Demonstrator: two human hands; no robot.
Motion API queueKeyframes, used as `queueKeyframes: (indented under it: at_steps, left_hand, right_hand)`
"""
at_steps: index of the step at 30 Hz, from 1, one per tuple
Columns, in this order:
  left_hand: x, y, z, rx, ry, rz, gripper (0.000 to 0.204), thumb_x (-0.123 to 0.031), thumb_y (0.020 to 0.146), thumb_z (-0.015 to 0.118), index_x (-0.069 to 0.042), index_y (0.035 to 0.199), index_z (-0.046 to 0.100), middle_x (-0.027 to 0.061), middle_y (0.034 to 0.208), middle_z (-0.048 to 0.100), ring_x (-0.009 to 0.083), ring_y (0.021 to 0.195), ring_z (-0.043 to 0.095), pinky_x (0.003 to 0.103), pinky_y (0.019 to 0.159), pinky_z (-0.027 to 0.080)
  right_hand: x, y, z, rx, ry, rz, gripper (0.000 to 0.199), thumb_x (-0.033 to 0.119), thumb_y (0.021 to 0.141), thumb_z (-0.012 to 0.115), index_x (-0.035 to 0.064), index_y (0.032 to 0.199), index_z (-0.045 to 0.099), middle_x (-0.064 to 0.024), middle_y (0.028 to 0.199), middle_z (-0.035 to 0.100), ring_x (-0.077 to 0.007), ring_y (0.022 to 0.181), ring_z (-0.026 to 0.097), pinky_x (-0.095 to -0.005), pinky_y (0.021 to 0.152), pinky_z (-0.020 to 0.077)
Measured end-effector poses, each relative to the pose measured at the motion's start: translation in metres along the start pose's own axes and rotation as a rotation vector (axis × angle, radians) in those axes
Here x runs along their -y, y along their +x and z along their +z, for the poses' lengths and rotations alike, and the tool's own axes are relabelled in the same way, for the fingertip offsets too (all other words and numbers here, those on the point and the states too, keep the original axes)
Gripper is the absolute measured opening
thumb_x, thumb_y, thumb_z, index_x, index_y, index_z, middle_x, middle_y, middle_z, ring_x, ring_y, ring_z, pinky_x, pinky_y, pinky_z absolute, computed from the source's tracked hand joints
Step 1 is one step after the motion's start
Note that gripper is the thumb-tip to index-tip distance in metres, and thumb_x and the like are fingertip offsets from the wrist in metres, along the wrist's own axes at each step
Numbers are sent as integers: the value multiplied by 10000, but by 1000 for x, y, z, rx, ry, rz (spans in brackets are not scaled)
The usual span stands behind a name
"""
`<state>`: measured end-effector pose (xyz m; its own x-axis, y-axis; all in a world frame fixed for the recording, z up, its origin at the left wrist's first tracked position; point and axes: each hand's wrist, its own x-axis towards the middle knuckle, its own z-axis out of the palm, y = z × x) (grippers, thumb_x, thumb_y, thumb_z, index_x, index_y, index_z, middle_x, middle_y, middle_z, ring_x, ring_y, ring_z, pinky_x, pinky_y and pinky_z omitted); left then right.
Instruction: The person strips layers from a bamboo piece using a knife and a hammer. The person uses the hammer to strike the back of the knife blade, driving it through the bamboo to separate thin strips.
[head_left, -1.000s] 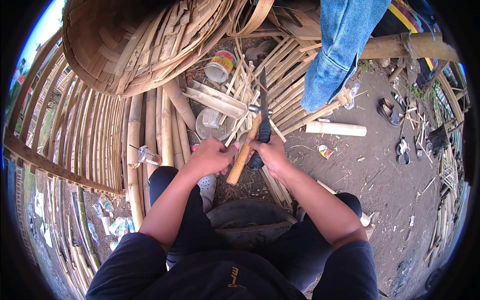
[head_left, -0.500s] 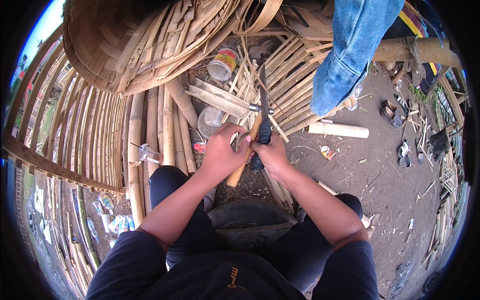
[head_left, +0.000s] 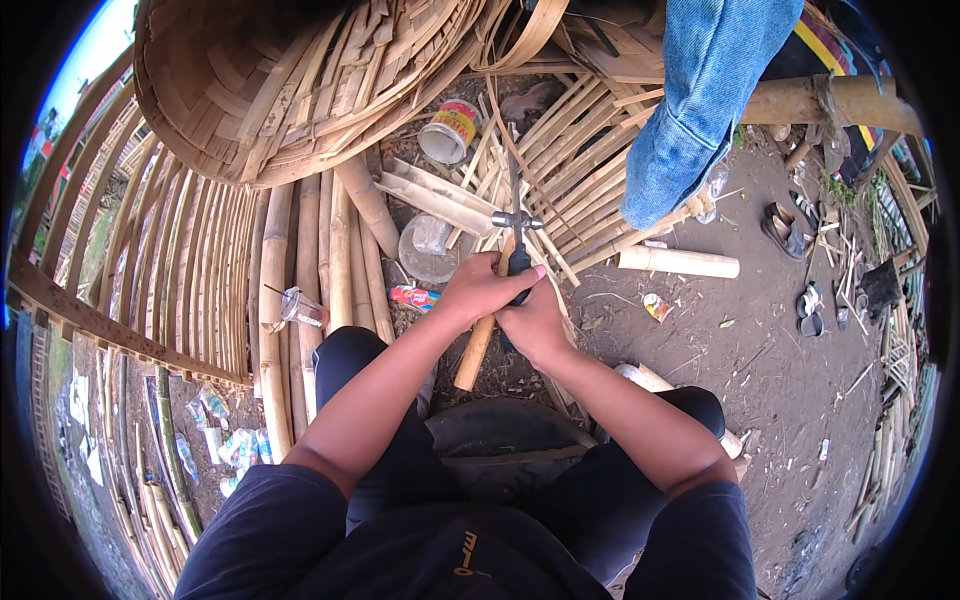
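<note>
My left hand [head_left: 484, 289] and my right hand [head_left: 535, 318] are closed together in front of my knees. A knife [head_left: 519, 262] with a dark handle is gripped between them, its blade pointing away from me. The left thumb lies across this handle, and my right hand wraps it from the other side. A hammer [head_left: 478, 352] with a pale wooden handle passes under the hands; its metal head crosses the knife just beyond them. Which fingers, if any, hold the hammer is hidden.
Split bamboo strips [head_left: 590, 150] lie ahead. A woven bamboo basket [head_left: 250, 110] and bamboo poles [head_left: 272, 260] are at left. A person's denim-clad leg [head_left: 685, 110] stands at far right. Nearby are a bamboo tube [head_left: 680, 262], a tub [head_left: 446, 135], a plastic cup [head_left: 303, 308] and shoes [head_left: 785, 230].
My left hand has moved right and slightly down, its thumb now over the knife handle. The knife has tilted, and the hammer's handle end has shifted slightly toward me.
</note>
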<state>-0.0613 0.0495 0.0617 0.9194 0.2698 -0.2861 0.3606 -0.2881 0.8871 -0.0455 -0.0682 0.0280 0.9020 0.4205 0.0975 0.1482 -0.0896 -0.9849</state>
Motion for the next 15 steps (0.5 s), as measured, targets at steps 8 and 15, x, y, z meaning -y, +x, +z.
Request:
queueKeyframes:
  at_steps: [8, 15]
  left_hand:
    - [-4, 11, 2, -73, 161, -3, 503, -386, 746, 739, 78, 924, 656, 123, 849, 670, 147, 739, 613, 305, 680, 494]
    - [25, 23, 16, -44, -69, 65, 505, -368, 749, 682, 95, 946, 641, 123, 841, 658, 162, 741, 614, 302, 675, 491]
  right_hand:
    - [8, -2, -5, 19, -7, 8, 380, -23, 718, 661, -20, 1066, 509, -86, 913, 596, -170, 851, 589, -319, 765, 474]
    - [-10, -1, -4, 39, -41, 25, 363, -20, 732, 654, -27, 1060, 496, -82, 885, 580, -162, 787, 611, -301, 626, 531]
